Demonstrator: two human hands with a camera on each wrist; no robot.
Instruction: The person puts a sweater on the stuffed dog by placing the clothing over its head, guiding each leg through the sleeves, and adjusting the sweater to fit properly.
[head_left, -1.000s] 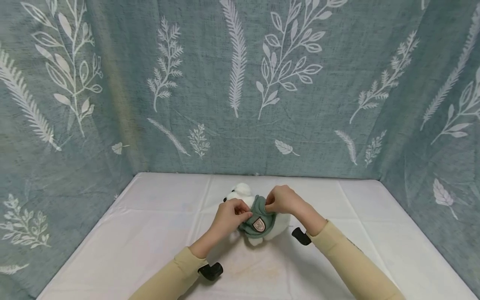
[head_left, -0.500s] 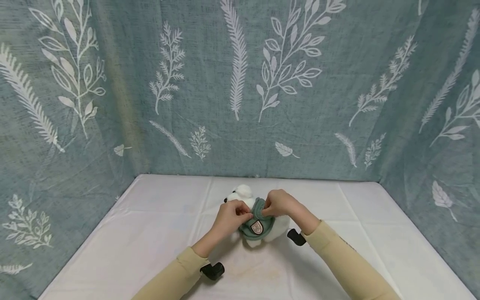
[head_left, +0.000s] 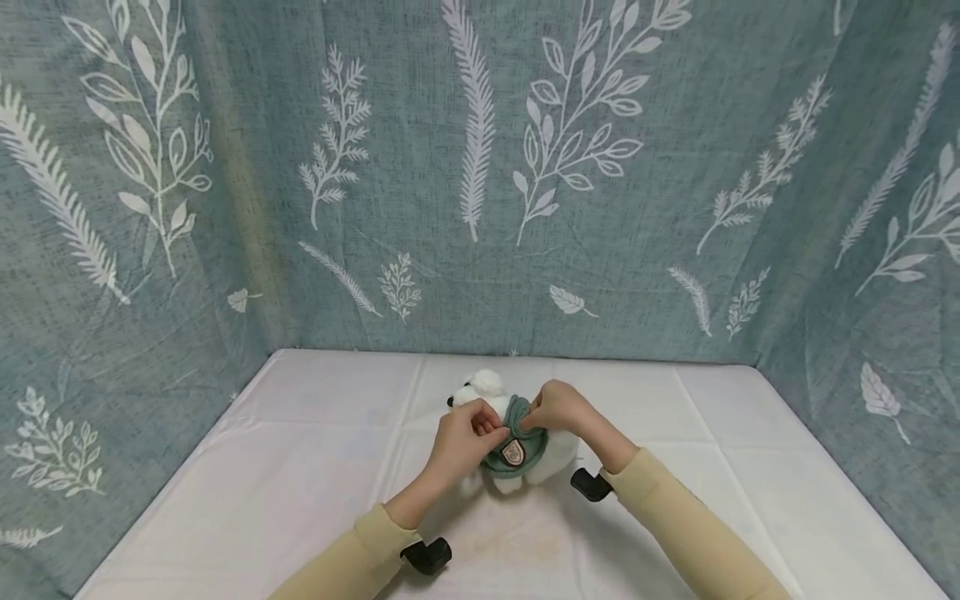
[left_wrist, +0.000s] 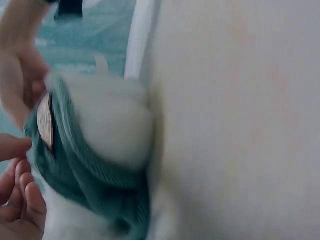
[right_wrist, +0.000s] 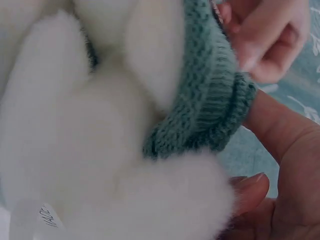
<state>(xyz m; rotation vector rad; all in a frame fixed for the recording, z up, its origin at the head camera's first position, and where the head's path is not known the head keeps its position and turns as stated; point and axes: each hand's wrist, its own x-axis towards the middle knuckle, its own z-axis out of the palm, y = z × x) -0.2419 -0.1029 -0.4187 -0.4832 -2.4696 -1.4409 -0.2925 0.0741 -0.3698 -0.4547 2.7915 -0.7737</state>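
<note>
A white plush animal (head_left: 486, 383) with a black nose lies on the table, its head toward the left. It wears a green knitted sweater (head_left: 534, 454) with a shield-shaped patch (head_left: 513, 452) on the side. My left hand (head_left: 463, 442) pinches the sweater near the neck between thumb and fingers. Across from it, my right hand (head_left: 562, 408) pinches the sweater's gathered, folded edge from the rear side. In the right wrist view, the right thumb (right_wrist: 272, 117) presses at the ribbed fold (right_wrist: 215, 107). White fur hides part of the right fingers.
A white cloth (head_left: 315, 467) covers the table, and teal curtains (head_left: 420, 167) with white leaf prints stand behind and at both sides. Black wrist mounts (head_left: 426, 556) hang below the beige sleeves (head_left: 360, 554). A white label (right_wrist: 37, 220) hangs from the plush.
Both hands have drawn slightly closer together on the sweater. The right hand has shifted a little left, and the patch has moved slightly left with the knit.
</note>
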